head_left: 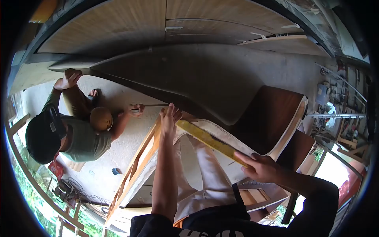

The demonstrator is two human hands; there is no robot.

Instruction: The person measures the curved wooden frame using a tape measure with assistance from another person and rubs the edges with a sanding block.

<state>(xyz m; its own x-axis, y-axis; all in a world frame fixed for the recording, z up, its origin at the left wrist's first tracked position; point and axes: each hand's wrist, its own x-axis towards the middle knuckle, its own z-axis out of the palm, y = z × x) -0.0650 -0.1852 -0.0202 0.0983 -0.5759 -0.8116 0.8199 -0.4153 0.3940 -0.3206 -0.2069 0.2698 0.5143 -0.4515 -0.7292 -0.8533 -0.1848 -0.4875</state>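
In the head view, my right hand [260, 166] is closed around the lower right end of a long yellow flat bar [211, 141], its face scuffed and darkened. The bar lies slantwise along the pale edge of a curved frame [239, 147]. My left hand [169, 117] is at the bar's far upper end, fingers stretched upward beside the rim of a large dark curved panel [173, 67]. A thin stick [155, 105] reaches from another person's hand [136, 110] towards my left fingertips.
Across on the left a person in a dark cap [45, 136] crouches, one hand on the panel's tip. A wooden frame side [134, 173] runs down past my left forearm. Cables [77, 193] lie at lower left. Tools and scrap [325, 98] line the right side.
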